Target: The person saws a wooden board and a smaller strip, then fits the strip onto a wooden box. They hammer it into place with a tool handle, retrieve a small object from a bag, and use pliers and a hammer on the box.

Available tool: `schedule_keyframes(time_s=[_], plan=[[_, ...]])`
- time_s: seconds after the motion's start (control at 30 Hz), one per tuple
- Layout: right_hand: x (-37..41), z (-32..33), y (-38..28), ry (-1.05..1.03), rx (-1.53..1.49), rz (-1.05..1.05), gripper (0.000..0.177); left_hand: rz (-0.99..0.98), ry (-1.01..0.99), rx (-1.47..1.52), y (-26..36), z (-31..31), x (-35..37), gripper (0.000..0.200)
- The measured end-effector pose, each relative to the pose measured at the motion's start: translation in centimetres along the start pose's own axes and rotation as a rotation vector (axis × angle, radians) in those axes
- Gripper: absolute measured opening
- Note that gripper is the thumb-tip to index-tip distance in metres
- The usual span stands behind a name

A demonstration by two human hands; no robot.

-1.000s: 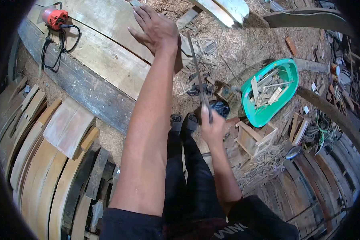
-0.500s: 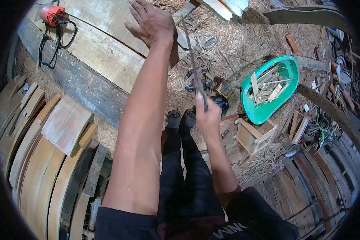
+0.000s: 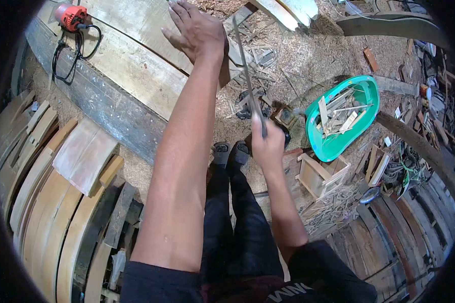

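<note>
My left hand (image 3: 201, 33) lies flat on a pale wooden board (image 3: 136, 30), fingers spread, near the board's right end. In my right hand (image 3: 268, 144) is a long, narrow metal blade (image 3: 247, 70) with a dark grip, seen nearly edge-on. Its far end points up and slightly left, close to the board's right end and apart from my left hand. My fingers are wrapped round the grip. Whether the blade has teeth cannot be made out.
A red power tool (image 3: 71, 17) with a black cord rests on the boards at upper left. A green tub (image 3: 333, 150) holds wood scraps. Curved planks (image 3: 40, 202) are stacked at left. A small wooden box frame (image 3: 318, 177) and wood shavings lie right of my feet.
The view has shifted slightly. My left hand still presses flat on the board. My right hand and the blade keep nearly the same position and tilt.
</note>
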State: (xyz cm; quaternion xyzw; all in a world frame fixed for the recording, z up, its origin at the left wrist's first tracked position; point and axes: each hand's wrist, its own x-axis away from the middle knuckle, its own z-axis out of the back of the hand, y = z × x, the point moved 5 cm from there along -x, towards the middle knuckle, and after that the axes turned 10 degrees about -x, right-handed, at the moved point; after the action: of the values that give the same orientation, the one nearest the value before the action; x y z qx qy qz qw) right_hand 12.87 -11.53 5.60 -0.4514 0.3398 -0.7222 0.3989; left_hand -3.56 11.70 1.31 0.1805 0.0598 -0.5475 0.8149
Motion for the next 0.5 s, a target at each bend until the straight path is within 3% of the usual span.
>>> schedule_keyframes(time_s=[0.07,0.17,0.4,0.43,0.5], plan=[[-0.8,-0.6,0.3,-0.021,-0.068,-0.059,0.042,0.003,-0.018,-0.012,-0.1,0.1,0.9,0.058],[4.4,0.6,1.5,0.084,-0.061,-0.030,0.043,0.004,-0.012,-0.014,0.3,0.4,0.1,0.059],[-0.1,-0.1,0.1,-0.041,-0.056,-0.117,0.042,-0.024,0.039,0.020,0.2,0.3,0.2,0.059],[1.1,0.2,-0.5,-0.013,-0.088,-0.038,0.042,-0.046,0.089,0.026,0.1,-0.1,0.2,0.060],[4.5,0.6,2.2,0.029,-0.104,-0.072,0.042,-0.030,0.069,-0.033,0.1,-0.8,0.1,0.060]])
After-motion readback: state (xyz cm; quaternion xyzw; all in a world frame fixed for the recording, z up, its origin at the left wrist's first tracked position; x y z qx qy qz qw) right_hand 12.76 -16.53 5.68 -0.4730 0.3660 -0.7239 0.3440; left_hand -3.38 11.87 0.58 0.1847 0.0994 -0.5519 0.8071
